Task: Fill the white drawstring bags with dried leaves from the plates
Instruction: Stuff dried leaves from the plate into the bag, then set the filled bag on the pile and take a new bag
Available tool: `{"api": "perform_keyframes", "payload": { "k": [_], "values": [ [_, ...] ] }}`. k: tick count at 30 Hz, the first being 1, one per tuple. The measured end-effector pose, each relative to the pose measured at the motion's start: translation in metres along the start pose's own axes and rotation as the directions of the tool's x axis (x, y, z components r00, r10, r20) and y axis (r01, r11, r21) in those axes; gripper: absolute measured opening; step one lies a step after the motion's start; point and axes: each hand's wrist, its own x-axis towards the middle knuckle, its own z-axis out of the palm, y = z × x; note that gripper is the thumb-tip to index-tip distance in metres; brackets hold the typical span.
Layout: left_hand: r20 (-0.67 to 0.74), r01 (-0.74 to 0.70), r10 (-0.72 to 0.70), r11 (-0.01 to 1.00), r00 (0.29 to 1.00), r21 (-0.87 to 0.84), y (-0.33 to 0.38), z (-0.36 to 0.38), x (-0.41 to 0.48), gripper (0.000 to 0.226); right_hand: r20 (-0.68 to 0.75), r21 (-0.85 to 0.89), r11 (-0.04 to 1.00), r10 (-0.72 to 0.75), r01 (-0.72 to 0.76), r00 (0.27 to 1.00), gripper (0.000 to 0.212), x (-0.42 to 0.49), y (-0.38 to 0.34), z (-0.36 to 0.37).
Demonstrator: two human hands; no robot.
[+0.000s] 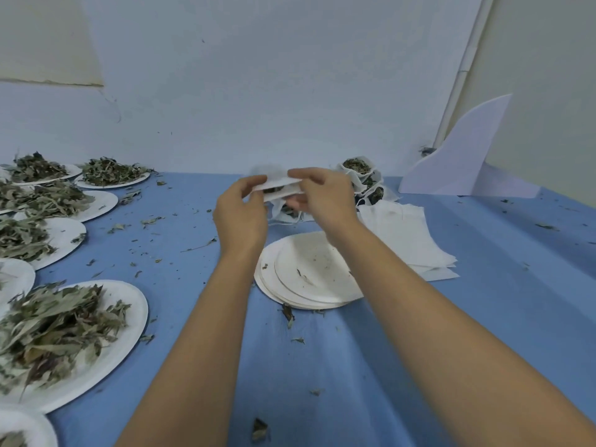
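Both hands hold one white drawstring bag [278,186] up above the blue table. My left hand [240,211] pinches its left edge and my right hand [322,196] pinches its right edge. Dark dried leaves show inside the bag's mouth. The bag is blurred. Several white plates heaped with dried leaves [61,330] line the left side of the table. Filled bags [362,177] stand piled behind my right hand. A stack of flat empty bags [406,235] lies to the right.
A stack of empty white plates [309,279] sits under my forearms at the table's middle. Leaf crumbs are scattered over the blue tablecloth [354,366]. A white curved board [464,156] leans at the back right by the wall.
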Motion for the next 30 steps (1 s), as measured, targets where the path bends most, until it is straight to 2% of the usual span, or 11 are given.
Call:
{"api": "perform_keyframes", "payload": {
  "k": [6, 9, 10, 12, 14, 15, 17, 21, 25, 28, 30],
  "values": [
    [0.162, -0.086, 0.11, 0.985, 0.981, -0.148, 0.009, 0.04, 0.041, 0.034, -0.108, -0.018, 0.983, -0.181, 0.181, 0.977, 0.034, 0.049, -0.003, -0.016],
    [0.223, -0.094, 0.117, 0.99, 0.968, -0.11, -0.003, 0.058, 0.063, 0.034, -0.137, -0.042, 0.984, -0.177, 0.173, 0.975, 0.033, 0.075, 0.009, -0.02],
    [0.248, -0.108, 0.119, 0.993, 0.961, -0.055, -0.01, 0.063, 0.07, 0.032, -0.133, -0.103, 0.983, -0.166, 0.153, 0.977, 0.033, 0.083, 0.015, -0.022],
    [0.333, -0.141, 0.081, 0.977, 0.94, 0.161, -0.028, 0.07, 0.081, 0.03, -0.077, -0.365, 0.926, -0.137, 0.1, 0.988, 0.035, 0.096, 0.029, -0.026],
    [0.416, -0.145, -0.044, 0.899, 0.908, 0.413, -0.047, 0.072, 0.089, 0.032, -0.007, -0.638, 0.769, -0.062, 0.044, 0.998, 0.037, 0.099, 0.041, -0.028],
    [0.434, -0.137, -0.094, 0.871, 0.896, 0.471, -0.054, 0.071, 0.09, 0.032, 0.005, -0.706, 0.708, -0.025, 0.021, 1.0, 0.037, 0.098, 0.046, -0.028],
    [0.434, -0.123, -0.108, 0.873, 0.894, 0.472, -0.059, 0.067, 0.089, 0.032, 0.011, -0.736, 0.677, 0.015, -0.002, 1.0, 0.035, 0.093, 0.048, -0.027],
    [0.376, -0.064, -0.094, 0.92, 0.922, 0.386, -0.053, 0.063, 0.081, 0.04, -0.003, -0.715, 0.699, 0.021, -0.017, 1.0, 0.031, 0.085, 0.042, -0.027],
    [0.351, -0.082, -0.037, 0.944, 0.936, 0.319, -0.038, 0.061, 0.07, 0.047, -0.148, -0.678, 0.734, -0.187, 0.039, 0.971, 0.022, 0.071, 0.036, -0.037],
    [0.327, -0.169, 0.05, 0.922, 0.944, 0.349, -0.025, 0.059, 0.055, 0.051, -0.219, -0.763, 0.646, -0.297, 0.026, 0.929, 0.012, 0.056, 0.039, -0.058],
    [0.336, -0.245, 0.114, 0.893, 0.935, 0.378, -0.018, 0.06, 0.041, 0.051, -0.252, -0.805, 0.591, -0.276, -0.043, 0.928, 0.008, 0.046, 0.044, -0.076]
  ]
}}
